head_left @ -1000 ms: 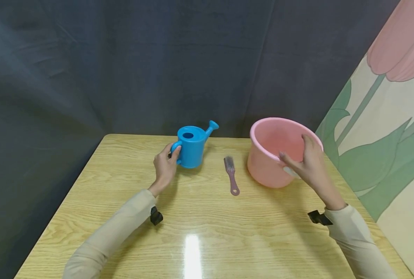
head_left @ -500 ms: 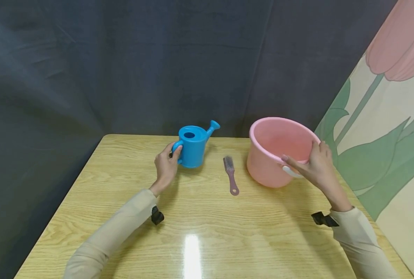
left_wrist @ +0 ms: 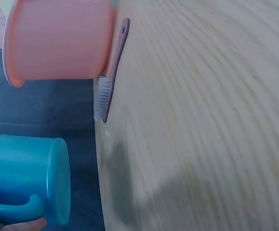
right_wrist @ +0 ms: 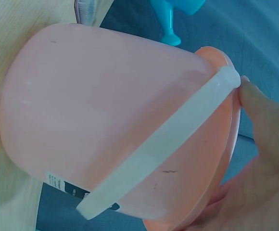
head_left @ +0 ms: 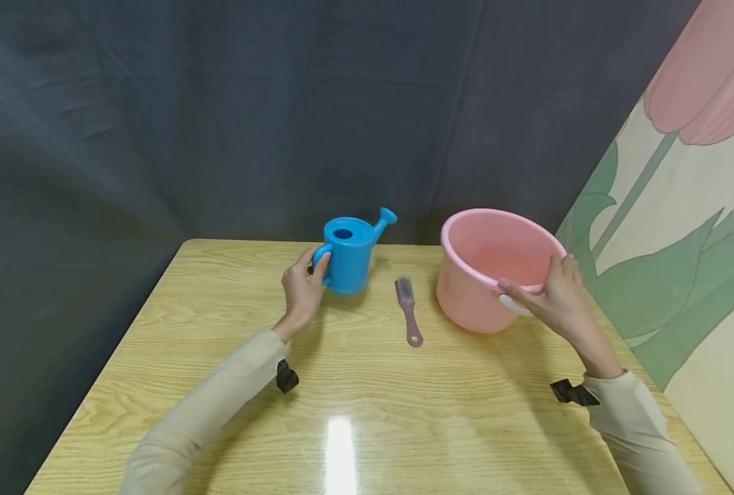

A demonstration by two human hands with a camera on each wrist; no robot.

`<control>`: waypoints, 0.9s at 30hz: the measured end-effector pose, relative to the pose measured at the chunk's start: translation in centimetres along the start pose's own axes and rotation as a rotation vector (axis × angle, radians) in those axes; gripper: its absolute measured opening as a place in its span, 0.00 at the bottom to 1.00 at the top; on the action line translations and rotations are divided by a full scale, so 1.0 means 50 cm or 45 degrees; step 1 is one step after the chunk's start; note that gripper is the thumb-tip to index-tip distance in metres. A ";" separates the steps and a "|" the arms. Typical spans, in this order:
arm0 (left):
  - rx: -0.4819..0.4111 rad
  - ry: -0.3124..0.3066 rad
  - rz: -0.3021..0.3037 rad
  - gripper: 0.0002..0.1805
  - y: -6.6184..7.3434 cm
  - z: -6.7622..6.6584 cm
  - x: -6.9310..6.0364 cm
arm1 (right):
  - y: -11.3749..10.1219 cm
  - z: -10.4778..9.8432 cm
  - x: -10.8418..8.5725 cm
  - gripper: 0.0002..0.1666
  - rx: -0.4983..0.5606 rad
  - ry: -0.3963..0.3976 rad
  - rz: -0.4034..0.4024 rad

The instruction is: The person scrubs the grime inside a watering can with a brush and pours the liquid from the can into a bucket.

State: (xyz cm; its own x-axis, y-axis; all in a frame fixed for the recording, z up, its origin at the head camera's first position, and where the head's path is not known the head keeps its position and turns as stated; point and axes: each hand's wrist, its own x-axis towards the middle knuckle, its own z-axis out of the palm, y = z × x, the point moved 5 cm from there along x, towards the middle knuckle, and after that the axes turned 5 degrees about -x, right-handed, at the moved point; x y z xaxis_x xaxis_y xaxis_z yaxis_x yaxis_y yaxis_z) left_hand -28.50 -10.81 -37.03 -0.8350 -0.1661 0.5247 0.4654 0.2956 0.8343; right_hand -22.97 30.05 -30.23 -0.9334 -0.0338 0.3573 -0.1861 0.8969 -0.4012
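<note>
My left hand (head_left: pixel 303 292) grips the handle of a blue watering can (head_left: pixel 350 258), its spout pointing right. In the left wrist view, a gap shows between the can's base (left_wrist: pixel 59 180) and the wooden table. On the right, my right hand (head_left: pixel 566 302) grips the near right rim of a pink bucket (head_left: pixel 475 295), thumb on one side and fingers over the edge. The bucket's white handle (right_wrist: pixel 163 144) hangs against its outer wall in the right wrist view. Between can and bucket lies a purple brush (head_left: pixel 409 313) with pale bristles.
The wooden table (head_left: pixel 354 371) reaches back to a dark curtain (head_left: pixel 317 117). A wall with painted tulips (head_left: pixel 682 275) runs along the right side, close to the bucket and my right arm. A bright reflection shows at the table's front.
My left hand has moved the watering can slightly up and to the right. My right hand has shifted a little right along the bucket's rim and now has its fingers over the edge.
</note>
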 end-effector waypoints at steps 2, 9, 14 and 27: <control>-0.001 0.005 -0.001 0.16 0.006 0.006 0.005 | 0.000 0.000 0.001 0.62 0.009 -0.008 0.008; 0.001 0.006 0.009 0.16 0.029 0.027 0.019 | -0.002 0.000 -0.001 0.64 0.005 -0.051 0.027; 0.000 -0.015 0.035 0.17 0.046 0.046 0.025 | -0.002 -0.001 -0.003 0.66 -0.002 -0.067 0.044; -0.011 -0.055 0.095 0.17 0.072 0.100 0.025 | -0.010 0.001 -0.009 0.56 0.001 0.036 -0.022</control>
State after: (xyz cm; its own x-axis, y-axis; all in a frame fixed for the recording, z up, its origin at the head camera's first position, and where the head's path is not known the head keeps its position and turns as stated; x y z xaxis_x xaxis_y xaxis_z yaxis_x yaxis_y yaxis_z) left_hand -29.32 -5.24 -34.21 -0.8097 -0.1035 0.5777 0.5290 0.2973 0.7948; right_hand -22.46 29.59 -30.23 -0.9210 -0.0370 0.3879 -0.2024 0.8961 -0.3951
